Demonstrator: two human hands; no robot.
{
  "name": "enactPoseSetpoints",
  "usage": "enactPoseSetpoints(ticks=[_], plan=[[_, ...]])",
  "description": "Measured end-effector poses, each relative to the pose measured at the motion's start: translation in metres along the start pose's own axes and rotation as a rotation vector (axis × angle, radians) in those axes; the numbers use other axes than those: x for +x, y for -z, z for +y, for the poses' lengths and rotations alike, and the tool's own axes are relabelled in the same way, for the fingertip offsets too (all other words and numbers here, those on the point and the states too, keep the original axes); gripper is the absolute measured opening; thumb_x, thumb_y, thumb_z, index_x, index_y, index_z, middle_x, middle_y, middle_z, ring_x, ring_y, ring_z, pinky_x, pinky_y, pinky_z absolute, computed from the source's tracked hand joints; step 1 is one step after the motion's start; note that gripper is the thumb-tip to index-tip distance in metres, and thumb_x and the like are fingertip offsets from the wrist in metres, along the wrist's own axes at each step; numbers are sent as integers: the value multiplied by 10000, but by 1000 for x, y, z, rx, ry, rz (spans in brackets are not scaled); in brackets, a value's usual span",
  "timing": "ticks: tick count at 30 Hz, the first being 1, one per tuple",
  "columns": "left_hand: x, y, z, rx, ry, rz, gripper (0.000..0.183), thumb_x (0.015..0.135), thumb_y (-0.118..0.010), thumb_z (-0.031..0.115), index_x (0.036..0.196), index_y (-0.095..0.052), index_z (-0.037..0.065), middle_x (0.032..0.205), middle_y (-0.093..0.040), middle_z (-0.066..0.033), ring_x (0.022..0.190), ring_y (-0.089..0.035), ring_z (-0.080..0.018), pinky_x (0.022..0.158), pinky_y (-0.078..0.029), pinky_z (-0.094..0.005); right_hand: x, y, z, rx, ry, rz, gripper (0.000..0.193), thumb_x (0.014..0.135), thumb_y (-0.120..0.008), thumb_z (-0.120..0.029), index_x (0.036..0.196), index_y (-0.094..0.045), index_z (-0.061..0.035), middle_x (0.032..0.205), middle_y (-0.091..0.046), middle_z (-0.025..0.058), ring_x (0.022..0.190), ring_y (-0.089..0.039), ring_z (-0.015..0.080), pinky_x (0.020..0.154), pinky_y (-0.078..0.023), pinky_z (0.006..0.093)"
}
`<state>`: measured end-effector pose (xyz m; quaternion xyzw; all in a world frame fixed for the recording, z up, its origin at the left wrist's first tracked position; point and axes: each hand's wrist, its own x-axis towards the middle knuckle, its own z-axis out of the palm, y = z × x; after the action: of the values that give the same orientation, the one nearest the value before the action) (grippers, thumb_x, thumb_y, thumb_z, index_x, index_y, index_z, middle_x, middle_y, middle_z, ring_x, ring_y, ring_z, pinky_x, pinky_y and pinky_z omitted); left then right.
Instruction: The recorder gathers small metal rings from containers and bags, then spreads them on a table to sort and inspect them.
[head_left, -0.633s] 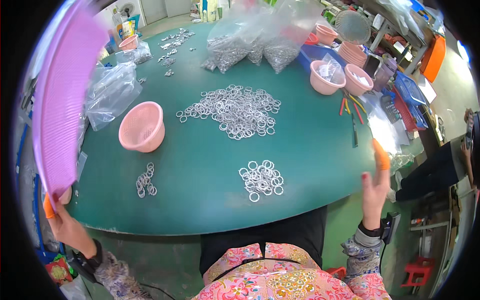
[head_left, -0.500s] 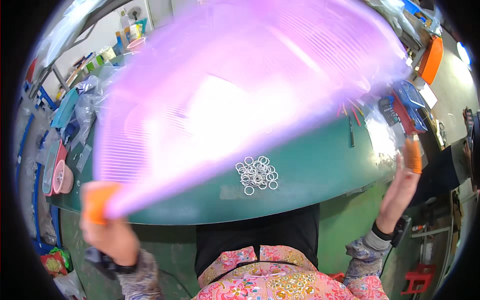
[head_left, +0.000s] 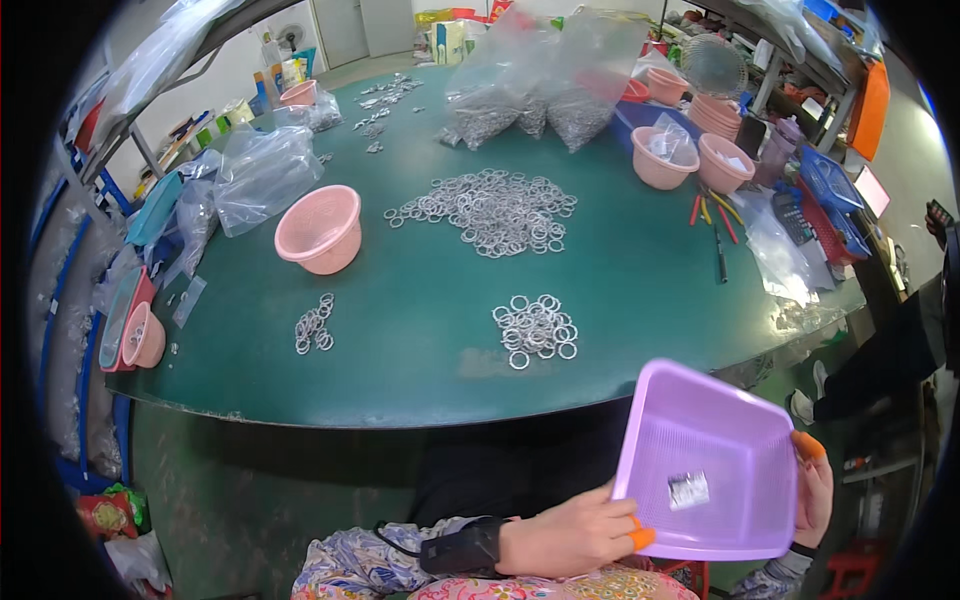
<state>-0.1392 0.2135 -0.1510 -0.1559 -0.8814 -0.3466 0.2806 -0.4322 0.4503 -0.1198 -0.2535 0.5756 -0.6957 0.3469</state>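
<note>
A purple plastic basin (head_left: 740,440) is tilted up at the lower right, past the table's front edge. My left hand (head_left: 570,532) is closed on its lower left rim, with an orange finger cover showing at the fingertips. At the basin's right side my right hand (head_left: 815,492) grips the rim, an orange cover on one finger; part of that hand is hidden behind the wall. Inside lies a small silvery rectangle (head_left: 688,490), perhaps a packet or label. Nearest on the table is a small pile of silver metal rings (head_left: 537,328).
On the green table (head_left: 420,330) lie a large ring heap (head_left: 500,210) and a smaller ring cluster (head_left: 314,325). A pink basket (head_left: 320,230) stands left. Clear bags of metal parts (head_left: 580,110) are at the back. Pliers (head_left: 725,215) and a pen-like tool (head_left: 721,255) lie right.
The basin, a blurred purple shape over the table with my left hand on its corner, has come down to the lower right. My right hand, free before, now grips it too.
</note>
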Motion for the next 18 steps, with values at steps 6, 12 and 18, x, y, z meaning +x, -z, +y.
enactPoseSetpoints(ticks=[6, 12, 18], plan=[[16, -28, -15, -299, 132, -280, 294, 787, -597, 98, 1061, -599, -9, 900, -587, -115, 871, -565, -261, 754, -483, -343, -33, 26, -8, -210, 27, 25, 343, 809, -598, -44, 1136, -520, 25, 1273, -533, 132, 1124, -553, 215, 977, -451, 350], [-59, -10, -34, -305, 324, -186, 335, 770, -567, -16, 1103, -590, 6, 957, -598, -152, 931, -569, -319, 819, -483, -379, 11, -15, 44, -91, -141, -8, 242, 705, -446, 84, 910, -543, -1, 1254, -532, 164, 1087, -535, 231, 983, -410, 344], [-144, 24, -9, 234, 452, -125, 372, 772, -565, 53, 1142, -591, 33, 991, -596, -64, 1021, -542, -219, 1020, -385, -401, 76, -105, 77, -314, -260, -280, 259, 733, -514, 91, 969, -602, 31, 1169, -602, 127, 962, -576, 179, 866, -431, 276]])
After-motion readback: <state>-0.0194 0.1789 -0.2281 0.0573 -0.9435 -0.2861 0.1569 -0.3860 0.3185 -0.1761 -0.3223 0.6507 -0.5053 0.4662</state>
